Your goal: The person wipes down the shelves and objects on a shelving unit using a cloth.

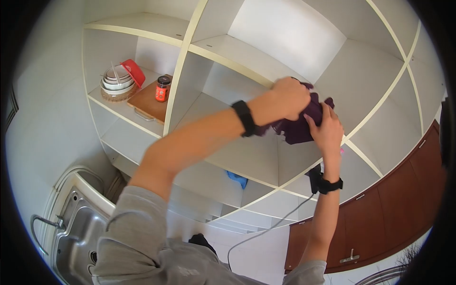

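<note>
A dark purple cloth (299, 128) is bunched up between my two hands, in front of the shelf unit (228, 59). My left hand (290, 97) has its fingers curled round the cloth's upper left part, its back towards the camera. At the cloth's right side my right hand (327, 128) grips it, with the thumb on the near face and the fingers over the top. Loose folds hang below my left hand. Both wrists wear black straps.
Stacked bowls (118, 80) in a basket, a red jar (162, 89) and a wooden board (146, 102) occupy a left compartment. A blue object (236, 178) lies on a lower shelf. The sink (80, 237) is lower left; a cable (266, 231) hangs near my right arm.
</note>
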Demonstrator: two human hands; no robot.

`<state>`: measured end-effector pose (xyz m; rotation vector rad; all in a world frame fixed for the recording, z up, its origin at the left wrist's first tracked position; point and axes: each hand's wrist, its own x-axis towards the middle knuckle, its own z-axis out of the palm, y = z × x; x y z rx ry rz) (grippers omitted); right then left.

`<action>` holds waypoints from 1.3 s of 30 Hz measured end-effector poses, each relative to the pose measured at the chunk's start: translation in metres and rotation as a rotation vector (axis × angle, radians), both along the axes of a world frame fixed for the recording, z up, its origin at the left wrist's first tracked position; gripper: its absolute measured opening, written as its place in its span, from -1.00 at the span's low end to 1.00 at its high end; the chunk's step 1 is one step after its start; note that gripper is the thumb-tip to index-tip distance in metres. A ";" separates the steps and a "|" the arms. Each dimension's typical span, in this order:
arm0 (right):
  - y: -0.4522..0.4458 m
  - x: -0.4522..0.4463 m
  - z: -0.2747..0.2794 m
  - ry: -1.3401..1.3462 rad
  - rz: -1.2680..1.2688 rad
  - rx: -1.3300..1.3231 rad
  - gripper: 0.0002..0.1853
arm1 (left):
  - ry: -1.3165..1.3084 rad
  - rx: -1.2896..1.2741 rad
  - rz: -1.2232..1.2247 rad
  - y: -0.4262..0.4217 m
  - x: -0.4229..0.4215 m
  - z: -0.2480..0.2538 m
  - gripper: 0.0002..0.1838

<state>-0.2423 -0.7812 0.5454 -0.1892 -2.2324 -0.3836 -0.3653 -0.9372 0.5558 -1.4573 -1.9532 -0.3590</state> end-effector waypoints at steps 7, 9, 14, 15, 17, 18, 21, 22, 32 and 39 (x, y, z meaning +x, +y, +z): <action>0.026 0.006 0.027 -0.309 0.169 -0.076 -0.30 | -0.074 0.018 -0.027 0.020 0.006 0.001 -0.64; 0.029 -0.006 0.034 -0.382 0.185 -0.102 -0.34 | -0.023 0.061 -0.046 0.020 -0.006 -0.003 -0.63; -0.020 -0.041 0.023 -0.294 0.370 -0.031 -0.38 | -0.039 -0.020 0.051 -0.046 -0.028 0.003 -0.56; -0.030 -0.051 0.019 -0.244 0.387 0.041 -0.38 | -0.065 -0.081 0.105 -0.060 -0.036 0.007 -0.51; -0.046 -0.061 0.014 -0.173 0.369 0.121 -0.38 | -0.103 -0.119 0.243 -0.091 -0.033 0.015 -0.40; -0.055 -0.063 0.014 -0.158 0.343 0.131 -0.38 | -0.119 -0.093 0.332 -0.105 -0.029 0.017 -0.34; -0.075 -0.058 0.019 -0.172 0.365 0.077 -0.46 | -0.068 -0.075 0.385 -0.105 -0.029 0.014 -0.36; -0.073 -0.055 0.021 -0.144 0.390 0.062 -0.49 | -0.077 -0.063 0.361 -0.103 -0.027 0.013 -0.36; -0.027 -0.044 0.002 0.207 0.367 0.017 -0.56 | -0.008 -0.051 0.237 -0.098 -0.033 0.010 -0.19; 0.007 -0.023 0.016 -0.049 0.159 -0.178 -0.49 | 0.025 -0.122 0.031 -0.078 0.011 0.009 -0.25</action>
